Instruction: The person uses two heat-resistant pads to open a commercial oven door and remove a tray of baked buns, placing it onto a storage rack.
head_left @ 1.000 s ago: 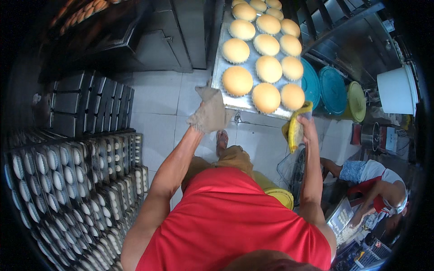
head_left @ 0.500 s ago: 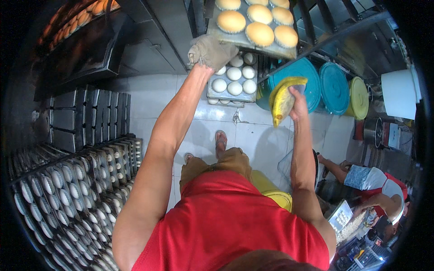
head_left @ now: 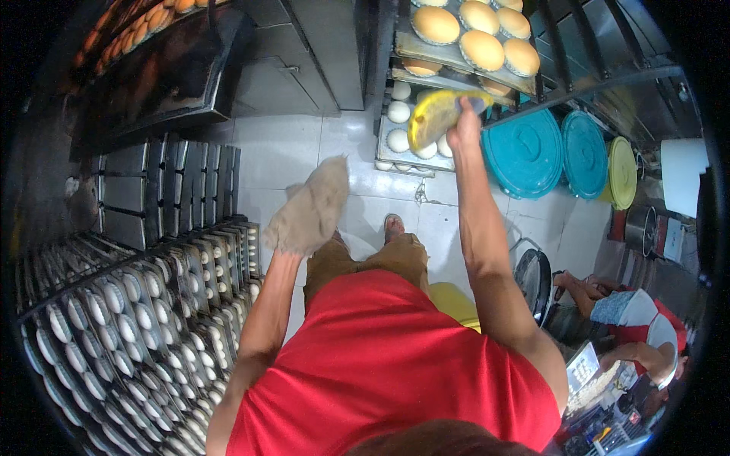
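My left hand point(head_left: 304, 205) is covered by a beige-grey cloth point(head_left: 312, 201) above my left thigh, away from the trays; its fingers are hidden. My right hand point(head_left: 464, 125) grips a yellow padded cloth point(head_left: 433, 118) in front of a metal rack point(head_left: 578, 87) at the upper right. Golden round cakes in fluted cups point(head_left: 483, 49) sit on the top tray point(head_left: 449, 53) in the rack, with more cakes partly visible beneath. Lower down, pale rounds point(head_left: 398, 112) lie on another tray point(head_left: 403, 158), partly behind the yellow cloth.
Racks of dough trays point(head_left: 137, 319) and stacked black pans point(head_left: 122, 197) line the left, below a dark oven point(head_left: 167, 83) with browned rolls. Lidded teal tubs point(head_left: 521, 156), a yellow tub point(head_left: 622, 175) and a white bucket point(head_left: 683, 175) stand right. A co-worker point(head_left: 635, 319) works at lower right.
The cake tray moved up from between my hands into the rack. My left hand dropped away from it toward my body; my right hand moved up with the yellow cloth.
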The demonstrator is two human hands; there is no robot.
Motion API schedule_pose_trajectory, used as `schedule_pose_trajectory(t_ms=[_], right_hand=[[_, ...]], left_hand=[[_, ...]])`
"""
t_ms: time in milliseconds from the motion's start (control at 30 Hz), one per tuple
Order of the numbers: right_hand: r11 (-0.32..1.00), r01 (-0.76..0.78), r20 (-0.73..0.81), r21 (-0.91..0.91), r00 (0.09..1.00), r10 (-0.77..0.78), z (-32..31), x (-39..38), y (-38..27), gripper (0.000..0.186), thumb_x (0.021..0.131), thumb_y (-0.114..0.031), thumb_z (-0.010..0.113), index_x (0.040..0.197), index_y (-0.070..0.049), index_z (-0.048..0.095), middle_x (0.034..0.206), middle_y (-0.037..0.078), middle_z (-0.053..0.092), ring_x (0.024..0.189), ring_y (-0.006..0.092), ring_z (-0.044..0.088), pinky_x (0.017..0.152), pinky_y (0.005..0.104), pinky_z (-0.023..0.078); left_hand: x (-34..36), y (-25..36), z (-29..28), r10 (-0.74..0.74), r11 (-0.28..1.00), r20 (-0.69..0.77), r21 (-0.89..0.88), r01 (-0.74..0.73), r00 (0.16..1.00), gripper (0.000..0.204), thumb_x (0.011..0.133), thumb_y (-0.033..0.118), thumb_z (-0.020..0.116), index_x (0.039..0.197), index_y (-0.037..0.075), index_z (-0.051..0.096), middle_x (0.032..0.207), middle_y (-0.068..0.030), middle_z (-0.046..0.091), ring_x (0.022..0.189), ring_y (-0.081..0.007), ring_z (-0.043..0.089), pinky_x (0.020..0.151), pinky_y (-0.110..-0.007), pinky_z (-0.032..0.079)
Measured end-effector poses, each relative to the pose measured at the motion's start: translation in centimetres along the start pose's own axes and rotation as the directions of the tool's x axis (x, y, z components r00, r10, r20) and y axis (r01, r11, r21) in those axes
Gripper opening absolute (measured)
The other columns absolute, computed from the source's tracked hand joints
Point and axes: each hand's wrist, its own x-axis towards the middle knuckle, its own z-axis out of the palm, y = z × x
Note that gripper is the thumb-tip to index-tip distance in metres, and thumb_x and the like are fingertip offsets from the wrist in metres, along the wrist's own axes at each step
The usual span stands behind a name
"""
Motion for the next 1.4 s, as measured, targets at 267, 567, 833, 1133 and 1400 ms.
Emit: schedule_pose_trajectory(t_ms=[267,567,833,1133,1400], right_hand=[[0.980,0.147,0.068,-0.132,0.988,-0.139,1.4,5.3,0.5,0.029,0.091,-0.008,0.058,0.118,0.003,0.052,0.109,0.013,0.061,0.097,0.0282,0.062,0.090,0.0419,0.050],[0.910,0.401,-0.102,0.104,0.915,-0.391,4.8,0.7,1.8,0.032,0.096,-0.017,0.055,0.120,0.003,0.052,0.111,0.013,0.062,0.098,0.0283,0.063,0.086,0.0432,0.053],[0.658,0.210,-0.209,-0.723,0.842,-0.498,6.5,1.3,-2.6,0.044,0.083,-0.036,0.070,0.103,0.004,0.069,0.101,0.016,0.069,0.084,0.0256,0.065,0.074,0.0419,0.055],[0.822,0.340,0.238,-0.456,0.937,-0.256,10.1,-12.5,-7.1,0.043,0.090,-0.024,0.065,0.125,-0.003,0.053,0.116,0.010,0.061,0.102,0.0220,0.061,0.088,0.0377,0.051],[0.290,0.821,0.847,-0.492,0.529,-0.061,31.5,-24.4,5.2,0.049,0.079,-0.018,0.063,0.120,0.008,0.055,0.115,0.015,0.061,0.105,0.0226,0.057,0.095,0.0359,0.044]], left_hand=[[-8.0,-11.0,1.1,0.123,0.884,0.118,0.438,-0.163,0.985,0.035,0.094,0.018,0.042,0.126,0.007,0.053,0.121,-0.0062,0.061,0.104,-0.0164,0.058,0.083,-0.032,0.048],[-10.4,-16.8,-0.2,-0.114,0.982,-0.077,0.140,0.124,0.990,0.032,0.092,0.020,0.044,0.116,0.004,0.057,0.111,-0.0121,0.063,0.097,-0.0246,0.060,0.080,-0.039,0.048],[-14.0,-25.1,-10.8,-0.486,0.850,-0.607,-0.164,0.500,0.628,0.030,0.090,0.022,0.046,0.108,0.002,0.061,0.102,-0.0174,0.065,0.091,-0.0320,0.062,0.077,-0.046,0.048],[-8.4,-42.8,-19.4,-0.484,0.687,-0.810,-0.118,0.717,0.331,0.031,0.088,0.024,0.048,0.098,0.000,0.065,0.092,-0.0233,0.066,0.084,-0.0402,0.064,0.074,-0.053,0.048],[2.8,-70.0,-22.4,-0.707,0.439,-0.341,0.475,0.763,0.619,0.032,0.091,0.024,0.045,0.095,0.007,0.072,0.090,-0.0106,0.070,0.086,-0.0304,0.067,0.078,-0.040,0.052]])
